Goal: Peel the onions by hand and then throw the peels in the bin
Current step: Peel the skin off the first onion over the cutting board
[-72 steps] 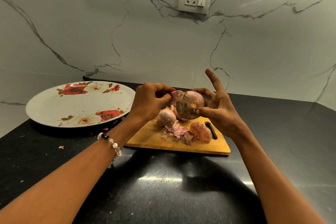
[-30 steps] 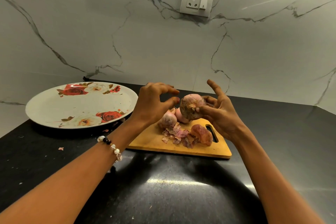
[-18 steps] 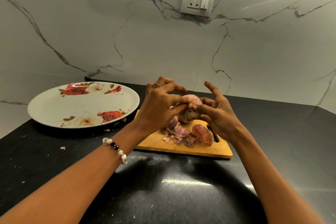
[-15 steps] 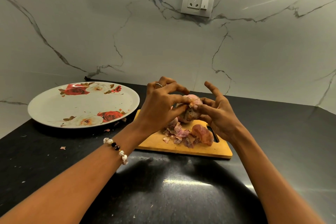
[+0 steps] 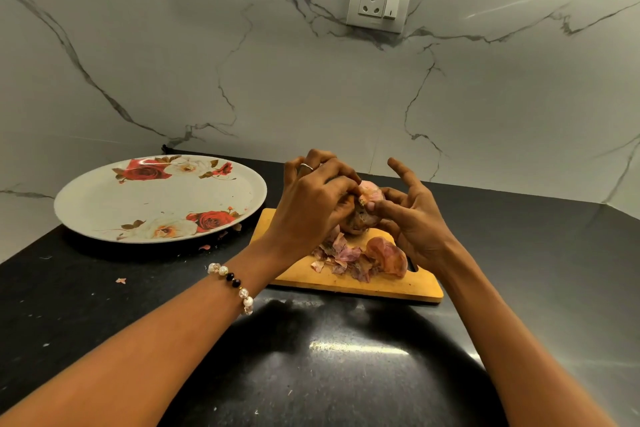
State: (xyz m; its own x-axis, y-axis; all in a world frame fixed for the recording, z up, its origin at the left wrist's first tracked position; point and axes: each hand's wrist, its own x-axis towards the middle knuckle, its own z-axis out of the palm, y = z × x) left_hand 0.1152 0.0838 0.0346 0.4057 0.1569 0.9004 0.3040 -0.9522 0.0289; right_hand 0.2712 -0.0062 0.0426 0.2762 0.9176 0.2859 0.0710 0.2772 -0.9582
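Observation:
A pinkish-brown onion (image 5: 367, 208) is held in the air above the wooden cutting board (image 5: 381, 282). My right hand (image 5: 410, 218) grips it from the right, with the index finger raised. My left hand (image 5: 311, 204) covers its left side and pinches the skin at the onion's top. A heap of loose pink peels (image 5: 346, 258) and a large curved piece of peel (image 5: 388, 255) lie on the board below. The other onions on the board are hidden behind my left hand.
A large white plate with rose prints (image 5: 159, 198) sits on the black counter (image 5: 311, 357) at the left. Small peel scraps (image 5: 120, 280) lie on the counter near it. A marble wall with a socket (image 5: 379, 2) stands behind. No bin is in view.
My left hand, open and apart from the onion a second ago, has come onto it and now pinches the skin at its top. My right hand keeps holding the onion.

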